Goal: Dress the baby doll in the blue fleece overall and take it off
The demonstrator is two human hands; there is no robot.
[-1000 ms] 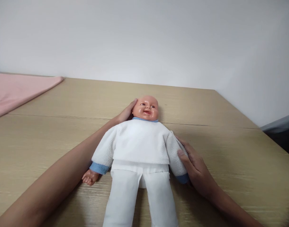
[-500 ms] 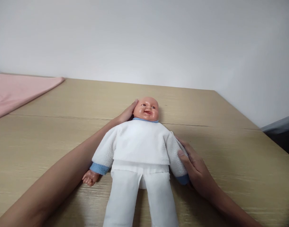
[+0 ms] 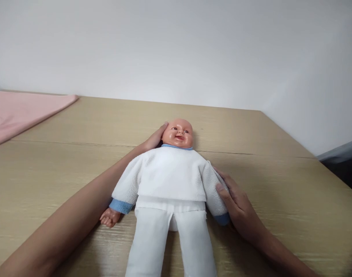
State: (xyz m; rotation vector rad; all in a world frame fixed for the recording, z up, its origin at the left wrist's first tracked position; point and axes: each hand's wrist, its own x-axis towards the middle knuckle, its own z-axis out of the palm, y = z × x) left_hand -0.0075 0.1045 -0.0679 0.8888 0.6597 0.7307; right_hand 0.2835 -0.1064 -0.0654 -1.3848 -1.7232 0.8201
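A baby doll (image 3: 172,175) lies on its back on the wooden table (image 3: 63,173), head toward the wall. It wears a white fleecy top with blue collar and cuffs, plus white trousers. My left hand (image 3: 155,140) cups the side of the doll's head, its thumb along the temple; the other fingers are hidden behind the head. On the right, my right hand (image 3: 239,206) wraps round the doll's sleeved arm from outside, with the thumb on top of the sleeve. The doll's hand on that side is mostly covered. Its other hand (image 3: 110,217) rests beside my left forearm.
A folded pink cloth (image 3: 23,113) lies at the table's far left. Behind the table rises a white wall (image 3: 176,50). Beyond the right edge stands a dark object (image 3: 344,165), only partly in view. A seam runs across the tabletop.
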